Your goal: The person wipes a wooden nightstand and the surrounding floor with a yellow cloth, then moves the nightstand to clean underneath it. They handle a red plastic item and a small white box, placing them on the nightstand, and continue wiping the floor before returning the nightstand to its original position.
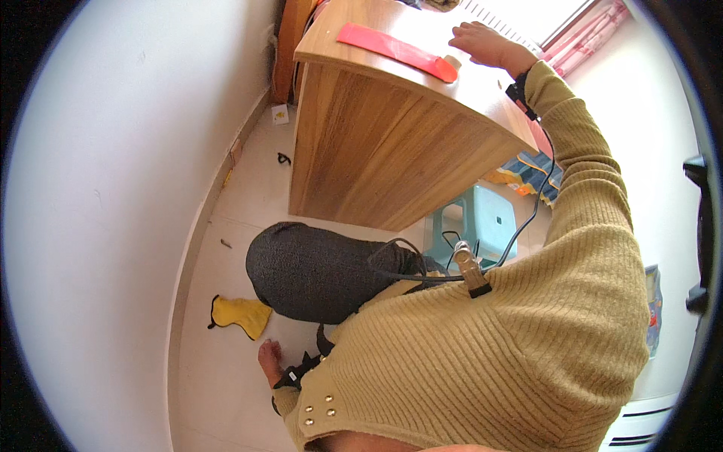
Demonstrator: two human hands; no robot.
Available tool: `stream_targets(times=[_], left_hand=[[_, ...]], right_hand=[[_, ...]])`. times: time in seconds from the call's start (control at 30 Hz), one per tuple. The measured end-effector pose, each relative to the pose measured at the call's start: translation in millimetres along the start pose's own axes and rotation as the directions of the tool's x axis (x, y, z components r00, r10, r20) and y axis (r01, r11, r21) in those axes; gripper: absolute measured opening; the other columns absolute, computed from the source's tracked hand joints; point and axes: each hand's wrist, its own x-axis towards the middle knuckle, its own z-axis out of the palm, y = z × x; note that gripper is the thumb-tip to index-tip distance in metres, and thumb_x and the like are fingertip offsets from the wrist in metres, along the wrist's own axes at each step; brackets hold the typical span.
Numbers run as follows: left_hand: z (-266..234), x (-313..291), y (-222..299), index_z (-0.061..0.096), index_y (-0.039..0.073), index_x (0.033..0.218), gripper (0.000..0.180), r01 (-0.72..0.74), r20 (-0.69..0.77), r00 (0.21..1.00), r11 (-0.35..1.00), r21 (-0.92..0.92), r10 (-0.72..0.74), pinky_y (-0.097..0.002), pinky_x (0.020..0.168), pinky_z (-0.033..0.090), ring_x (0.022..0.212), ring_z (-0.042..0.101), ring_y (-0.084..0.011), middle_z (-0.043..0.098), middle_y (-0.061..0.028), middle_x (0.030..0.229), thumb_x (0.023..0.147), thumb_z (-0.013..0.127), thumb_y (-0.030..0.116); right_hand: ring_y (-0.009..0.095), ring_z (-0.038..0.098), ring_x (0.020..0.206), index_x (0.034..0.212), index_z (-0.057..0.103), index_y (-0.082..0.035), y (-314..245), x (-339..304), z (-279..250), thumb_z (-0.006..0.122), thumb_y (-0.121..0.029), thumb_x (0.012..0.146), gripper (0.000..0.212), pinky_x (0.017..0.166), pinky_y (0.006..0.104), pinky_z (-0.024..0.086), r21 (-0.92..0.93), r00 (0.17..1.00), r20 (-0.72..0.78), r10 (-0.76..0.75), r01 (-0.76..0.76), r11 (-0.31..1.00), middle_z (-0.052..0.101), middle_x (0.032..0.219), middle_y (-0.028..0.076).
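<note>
My right hand rests on the top of a wooden desk, fingers stretched out and holding nothing that shows. Just left of it lies a long, flat red strip with a small tan piece at its near end. Low down by the floor is my left hand, its fingers loosely apart and a little blurred, with nothing seen in them. A yellow cloth item with black edging lies on the floor just beyond that hand, apart from it.
A white wall runs along the left. Beyond my bent knee stands a light-blue plastic stool beside the desk. A black cable hangs from my right wrist to a clip on my sweater. Small scraps lie on the floor.
</note>
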Motion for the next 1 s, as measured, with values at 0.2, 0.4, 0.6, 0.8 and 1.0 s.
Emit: stream_targets(times=[0.2,0.4,0.6,0.8,1.0], left_hand=[[6.5,-2.6,-3.9,0.058,0.005,0.086,0.027,-0.050,-0.016,0.999,0.997,-0.060,0.049,-0.0219,0.056,0.040,0.062,0.050,-0.0098,0.057,-0.0016,0.074,0.088,0.051,0.031],[11.0,-11.9,17.1,0.058,0.004,0.089,0.026,0.066,-0.030,0.997,0.990,-0.124,-0.070,-0.0213,0.055,0.038,0.060,0.049,-0.0075,0.058,-0.0005,0.073,0.088,0.052,0.030],[12.5,-18.0,22.7,0.058,0.005,0.083,0.026,0.017,-0.004,1.000,0.995,-0.102,-0.017,-0.0212,0.052,0.035,0.057,0.046,-0.0078,0.056,-0.0001,0.068,0.087,0.051,0.030],[8.9,-17.3,24.4,0.059,0.005,0.083,0.026,0.076,-0.003,0.997,0.995,-0.059,-0.076,-0.0216,0.053,0.037,0.057,0.046,-0.0082,0.056,0.0000,0.067,0.087,0.052,0.030],[12.2,-13.7,22.1,0.059,0.004,0.085,0.027,0.047,-0.032,0.998,0.993,-0.111,-0.051,-0.0214,0.052,0.036,0.057,0.045,-0.0078,0.055,0.0008,0.067,0.088,0.051,0.030]], right_hand=[[0.027,0.048,0.096,0.096,0.057,-0.010,8.0,-4.8,-8.3,0.064,-0.013,0.063,0.034,0.086,0.0391,0.037,0.017,0.992,0.040,-0.123,0.122,0.992,0.054,0.093,0.009],[0.024,0.047,0.104,0.106,0.055,-0.015,2.9,-8.1,-13.6,0.070,-0.018,0.061,0.047,0.098,0.0457,0.030,0.030,0.991,0.123,-0.061,0.057,0.998,0.053,0.105,0.006],[0.028,0.039,0.119,0.112,0.053,-0.012,-10.8,-16.9,-38.1,0.070,-0.016,0.063,0.052,0.102,0.0464,0.027,0.020,0.995,-0.097,0.020,-0.019,1.000,0.049,0.120,0.009],[0.032,0.046,0.111,0.110,0.054,-0.005,-64.2,-25.3,-100.6,0.065,-0.009,0.069,0.042,0.094,0.0408,0.039,0.131,0.847,-0.466,0.254,-0.218,0.967,0.051,0.116,0.013],[0.033,0.057,0.095,0.094,0.061,-0.001,-157.2,-37.0,-147.9,0.057,-0.008,0.077,0.019,0.085,0.0433,0.044,-0.070,0.548,-0.829,-0.110,0.093,0.993,0.058,0.101,0.017]])
